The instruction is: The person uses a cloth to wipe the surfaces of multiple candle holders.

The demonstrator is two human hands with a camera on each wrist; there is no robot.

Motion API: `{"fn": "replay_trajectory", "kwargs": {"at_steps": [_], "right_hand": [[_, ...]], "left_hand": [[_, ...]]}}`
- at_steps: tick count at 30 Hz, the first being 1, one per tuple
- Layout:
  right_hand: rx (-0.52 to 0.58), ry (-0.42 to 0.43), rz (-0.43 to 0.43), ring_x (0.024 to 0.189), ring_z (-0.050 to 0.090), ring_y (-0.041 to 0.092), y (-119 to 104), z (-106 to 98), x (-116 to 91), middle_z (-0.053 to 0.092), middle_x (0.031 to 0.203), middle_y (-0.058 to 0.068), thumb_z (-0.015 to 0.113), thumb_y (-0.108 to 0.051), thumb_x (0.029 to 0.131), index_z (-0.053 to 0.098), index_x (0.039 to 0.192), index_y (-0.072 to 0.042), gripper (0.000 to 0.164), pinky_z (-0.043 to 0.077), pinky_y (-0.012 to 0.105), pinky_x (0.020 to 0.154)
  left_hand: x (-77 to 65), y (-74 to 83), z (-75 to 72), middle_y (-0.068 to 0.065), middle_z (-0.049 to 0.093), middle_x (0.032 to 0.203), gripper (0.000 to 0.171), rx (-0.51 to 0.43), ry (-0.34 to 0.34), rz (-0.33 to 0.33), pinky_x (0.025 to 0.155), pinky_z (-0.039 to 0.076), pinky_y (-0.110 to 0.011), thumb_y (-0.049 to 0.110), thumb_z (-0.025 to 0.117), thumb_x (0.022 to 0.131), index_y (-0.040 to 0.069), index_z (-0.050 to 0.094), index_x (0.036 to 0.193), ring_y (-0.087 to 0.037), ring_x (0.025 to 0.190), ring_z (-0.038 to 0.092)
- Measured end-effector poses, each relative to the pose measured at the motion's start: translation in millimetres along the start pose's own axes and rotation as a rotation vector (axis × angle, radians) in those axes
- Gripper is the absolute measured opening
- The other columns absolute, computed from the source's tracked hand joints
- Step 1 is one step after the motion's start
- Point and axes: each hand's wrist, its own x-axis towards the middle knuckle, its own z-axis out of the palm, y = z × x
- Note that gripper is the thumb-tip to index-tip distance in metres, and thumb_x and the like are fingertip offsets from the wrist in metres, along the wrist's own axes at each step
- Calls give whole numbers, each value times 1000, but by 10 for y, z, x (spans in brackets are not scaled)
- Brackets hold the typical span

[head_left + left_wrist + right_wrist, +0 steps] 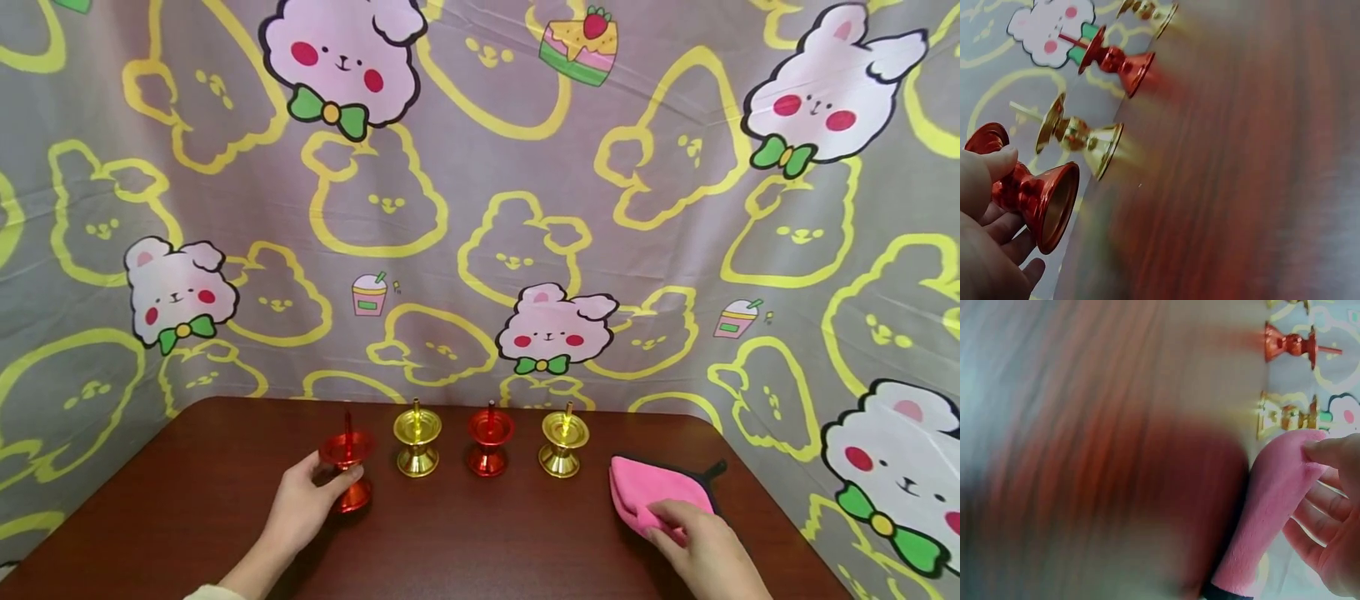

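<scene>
At the left of the table, my left hand point(303, 500) grips a red metal candle holder point(347, 450) with a thin spike on its dish. In the left wrist view the hollow underside of the holder's base point(1060, 209) shows, and it looks raised off the tabletop. On the right, my right hand point(705, 546) pinches a pink cloth point(660, 492) with dark edging and a dark loop point(716, 468). Thumb and fingers meet at the cloth's near edge in the head view. Part of the cloth is bunched or folded under the fingers.
Along the table's back stand a gold candle holder point(417, 442), a red candle holder point(490, 442) and another gold candle holder point(564, 442), upright and apart. The dark brown table point(465, 550) is backed by a curtain point(465, 167) printed with cartoon rabbits.
</scene>
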Motion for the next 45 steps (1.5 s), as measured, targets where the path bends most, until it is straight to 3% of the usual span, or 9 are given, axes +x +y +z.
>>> {"fn": "replay_trajectory", "kwargs": {"at_steps": [7,13,16,23,31,39,45], "right_hand": [[137,161,-74,71,57,1,-267,-23,-56,64,81,-15,87,-10,76,73,91,-19,22,54,28,65],[296,189,-43,68,60,1,-562,-55,-119,65,76,-17,88,-11,75,73,88,-19,22,55,27,61],[357,195,-16,67,60,4,-711,-71,-151,65,74,-17,88,-14,76,73,88,-22,21,53,26,60],[587,79,191,69,65,15,-1050,-132,-142,72,85,-2,86,-19,80,76,97,-14,20,54,27,63],[760,36,120,70,66,18,-1304,-82,-110,73,85,0,83,-17,83,77,98,-14,17,55,29,62],[900,-61,106,79,71,23,-1489,-48,-39,73,99,10,82,-19,85,76,108,-9,26,59,34,67],[906,-71,79,80,71,23,-1566,-12,-18,73,97,9,81,-19,86,76,108,-11,24,59,34,67]], "left_hand": [[-232,112,32,-4,73,106,33,-40,-62,18,90,48,-32,19,80,87,8,71,117,-17,105,64],[-433,213,122,-2,73,104,30,-126,-126,-24,83,51,-29,16,81,86,9,72,113,-15,97,66],[-522,290,172,-2,73,104,29,-166,-172,-15,84,51,-30,15,81,85,8,72,112,-16,97,65],[-681,510,298,-7,71,104,34,-312,-378,56,83,51,-27,18,77,89,2,68,118,-15,95,64],[-798,680,422,-12,72,105,33,-413,-530,92,81,53,-27,17,73,92,-1,67,119,-16,92,66],[-844,764,529,-11,72,109,33,-429,-613,140,86,51,-26,18,72,94,1,67,121,-15,97,67],[-862,788,598,-11,72,106,30,-470,-685,133,85,51,-26,18,70,96,2,68,121,-17,94,66]]}}
